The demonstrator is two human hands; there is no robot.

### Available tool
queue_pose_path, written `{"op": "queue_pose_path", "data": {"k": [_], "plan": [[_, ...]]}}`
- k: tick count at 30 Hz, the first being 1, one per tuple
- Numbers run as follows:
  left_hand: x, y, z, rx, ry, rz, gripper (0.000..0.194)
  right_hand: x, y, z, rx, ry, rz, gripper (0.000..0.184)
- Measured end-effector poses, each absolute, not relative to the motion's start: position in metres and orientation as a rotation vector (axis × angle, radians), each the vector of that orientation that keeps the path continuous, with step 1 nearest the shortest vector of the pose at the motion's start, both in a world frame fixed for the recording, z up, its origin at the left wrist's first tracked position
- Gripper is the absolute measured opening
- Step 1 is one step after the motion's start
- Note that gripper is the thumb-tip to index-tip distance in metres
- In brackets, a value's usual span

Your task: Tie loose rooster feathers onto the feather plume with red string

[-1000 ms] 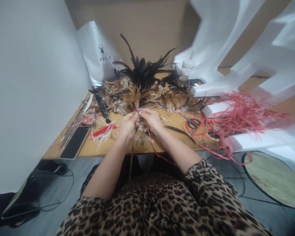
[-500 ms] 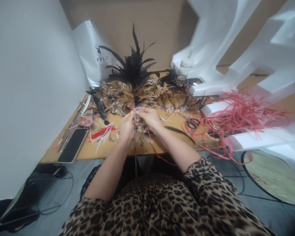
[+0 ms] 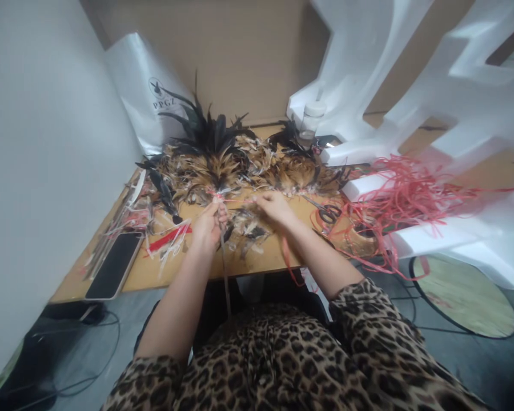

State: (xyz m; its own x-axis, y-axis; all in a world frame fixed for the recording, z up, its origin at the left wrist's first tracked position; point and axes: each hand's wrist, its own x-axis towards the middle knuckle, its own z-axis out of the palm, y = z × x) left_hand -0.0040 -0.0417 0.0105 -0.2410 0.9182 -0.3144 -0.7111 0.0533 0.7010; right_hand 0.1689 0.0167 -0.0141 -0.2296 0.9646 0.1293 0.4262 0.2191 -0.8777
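Note:
My left hand point(image 3: 209, 224) is closed round a thin dark stick point(image 3: 225, 274) that carries a bunch of brown and black feathers point(image 3: 205, 154) at its far end. My right hand point(image 3: 274, 205) is pinched on a red plastic string point(image 3: 237, 200) that runs from the binding at the top of my left fist. The string is stretched between the two hands, and its loose end point(image 3: 288, 262) hangs down by my right wrist. Loose brown feathers point(image 3: 248, 228) lie on the wooden table point(image 3: 154, 268) under my hands.
A black phone point(image 3: 113, 265) lies at the table's front left, beside scraps of red and white strips point(image 3: 169, 240). Scissors point(image 3: 325, 212) lie right of my right hand, next to a tangle of red string point(image 3: 406, 194). White foam blocks point(image 3: 411, 85), a bottle point(image 3: 310, 117) and a white bag point(image 3: 149, 97) stand behind.
My hands have moved apart, the right one drawing the red string out to the right. The feather bunch has tipped to the left, and my view has swung slightly right.

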Motion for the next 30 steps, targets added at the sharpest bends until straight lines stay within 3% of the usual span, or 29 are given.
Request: {"op": "queue_pose_path", "data": {"k": [6, 16, 22, 30], "plan": [[-0.005, -0.042, 0.005, 0.240, 0.900, 1.512, 0.022, 0.230, 0.042, -0.013, -1.882, -1.825, 0.367, 0.027], [-0.008, -0.047, 0.003, 0.251, 0.866, 1.530, 0.018, 0.231, 0.066, -0.029, -2.149, -1.747, 0.239, 0.041], [-0.011, -0.049, 0.003, 0.207, 0.888, 1.520, 0.018, 0.240, 0.070, -0.032, -1.826, -1.557, 0.567, 0.020], [-0.006, -0.047, 0.002, 0.184, 0.846, 1.511, 0.018, 0.221, 0.041, -0.002, -1.090, -1.149, 1.373, 0.040]]}}
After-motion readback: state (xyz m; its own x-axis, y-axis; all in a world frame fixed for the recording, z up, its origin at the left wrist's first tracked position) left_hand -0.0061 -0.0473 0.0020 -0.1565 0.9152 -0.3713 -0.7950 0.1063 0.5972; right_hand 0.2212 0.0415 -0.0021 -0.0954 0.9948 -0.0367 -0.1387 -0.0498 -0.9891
